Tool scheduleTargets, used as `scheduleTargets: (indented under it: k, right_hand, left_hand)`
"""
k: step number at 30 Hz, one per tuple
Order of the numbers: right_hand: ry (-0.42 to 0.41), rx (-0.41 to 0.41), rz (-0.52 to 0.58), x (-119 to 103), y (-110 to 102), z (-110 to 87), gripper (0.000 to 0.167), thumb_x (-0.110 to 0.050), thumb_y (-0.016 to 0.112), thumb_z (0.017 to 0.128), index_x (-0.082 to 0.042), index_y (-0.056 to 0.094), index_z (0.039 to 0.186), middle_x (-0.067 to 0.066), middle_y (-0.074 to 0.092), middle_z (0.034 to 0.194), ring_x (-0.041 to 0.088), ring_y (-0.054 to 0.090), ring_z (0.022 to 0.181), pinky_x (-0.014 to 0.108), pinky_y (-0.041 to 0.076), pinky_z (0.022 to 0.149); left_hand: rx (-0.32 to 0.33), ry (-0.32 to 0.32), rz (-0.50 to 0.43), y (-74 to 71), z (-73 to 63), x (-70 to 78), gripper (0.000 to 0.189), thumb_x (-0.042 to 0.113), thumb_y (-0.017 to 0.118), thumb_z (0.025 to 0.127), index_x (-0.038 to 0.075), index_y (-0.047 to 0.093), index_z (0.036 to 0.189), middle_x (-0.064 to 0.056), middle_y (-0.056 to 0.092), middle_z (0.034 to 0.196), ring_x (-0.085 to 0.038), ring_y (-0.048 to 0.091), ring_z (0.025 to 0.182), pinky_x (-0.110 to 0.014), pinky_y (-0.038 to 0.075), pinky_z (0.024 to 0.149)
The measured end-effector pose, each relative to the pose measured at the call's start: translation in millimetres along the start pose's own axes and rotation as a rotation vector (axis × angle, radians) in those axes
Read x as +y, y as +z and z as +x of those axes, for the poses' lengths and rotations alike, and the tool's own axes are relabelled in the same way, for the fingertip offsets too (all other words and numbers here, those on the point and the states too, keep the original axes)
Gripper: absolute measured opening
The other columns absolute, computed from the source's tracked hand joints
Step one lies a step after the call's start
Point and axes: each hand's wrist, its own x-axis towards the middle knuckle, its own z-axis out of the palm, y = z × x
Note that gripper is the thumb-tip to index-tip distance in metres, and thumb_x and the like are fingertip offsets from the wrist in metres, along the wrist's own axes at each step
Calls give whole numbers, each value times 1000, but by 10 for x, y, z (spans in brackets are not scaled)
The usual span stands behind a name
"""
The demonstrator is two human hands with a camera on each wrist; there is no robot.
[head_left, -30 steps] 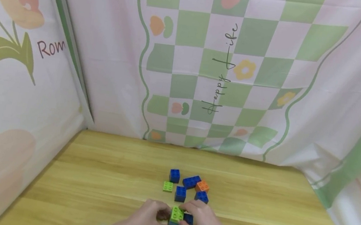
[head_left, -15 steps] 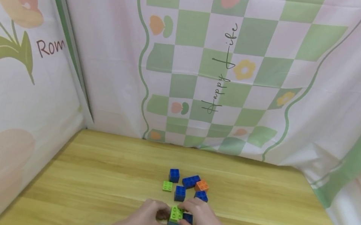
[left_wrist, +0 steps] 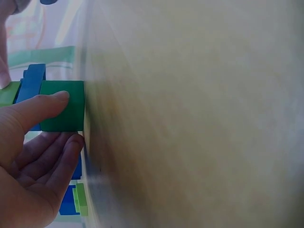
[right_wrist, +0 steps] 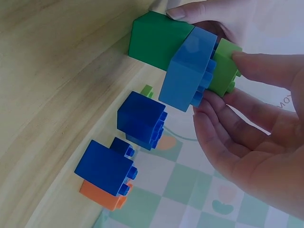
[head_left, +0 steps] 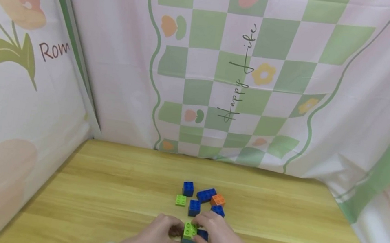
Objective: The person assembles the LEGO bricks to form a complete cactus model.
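My left hand [head_left: 155, 235] grips a dark green brick [left_wrist: 72, 114] standing on the table, thumb on its near face and fingers behind. A blue brick [right_wrist: 190, 66] sits on top of the green one and juts out to the right. Above it is a light green brick [head_left: 189, 230], studs up, pinched between the thumb and fingers of my right hand [head_left: 220, 235]. In the right wrist view this light green brick lies at one end of the blue one, leaving other blue studs bare. Whether it is fully pressed down, I cannot tell.
Beyond the hands lie loose bricks: a blue one [head_left: 194, 208], another blue one [head_left: 187, 188], a flat light green one [head_left: 181, 200], a long blue one [head_left: 206, 195], an orange one [head_left: 218, 200] and a blue one [head_left: 218, 210] near my right hand. Patterned curtains border the wooden table [head_left: 117, 177].
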Motion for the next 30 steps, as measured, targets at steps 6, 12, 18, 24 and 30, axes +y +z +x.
scheduleTargets:
  k: [6,12,18,24,30]
  right_hand:
    - [-33,-11,15,30,-8,19,15,-16,76,85,-13,69,99,-3,70,96,4,63,91,17,54,72]
    - [-34,-8,-13,10,-17,18,16,-17,76,86,-14,69,99,-3,69,96,4,62,89,17,52,70]
    - [-24,-9,-23,9,-13,10,17,-18,76,85,-14,68,99,-3,68,98,5,61,89,18,51,70]
    - [4,-19,12,34,7,-7,18,-19,76,85,-14,69,102,-3,69,101,5,62,93,19,54,74]
    - [15,-28,18,46,11,-25,20,-20,75,87,-13,69,106,-3,70,105,6,63,97,21,55,77]
  left_hand:
    - [8,-4,11,3,4,16,29,15,85,76,10,74,103,3,77,96,4,66,82,-11,54,73]
    - [5,0,15,0,18,3,29,16,85,76,10,74,103,3,77,96,5,65,82,-11,54,72]
    - [2,7,11,8,27,-16,29,16,85,76,11,74,103,3,77,96,5,66,82,-11,54,71]
    - [4,15,14,12,16,-18,30,16,85,76,10,74,103,3,77,96,4,66,82,-11,55,72]
    - [7,3,6,15,10,-24,29,16,85,76,10,75,103,3,77,96,4,67,83,-11,55,72]
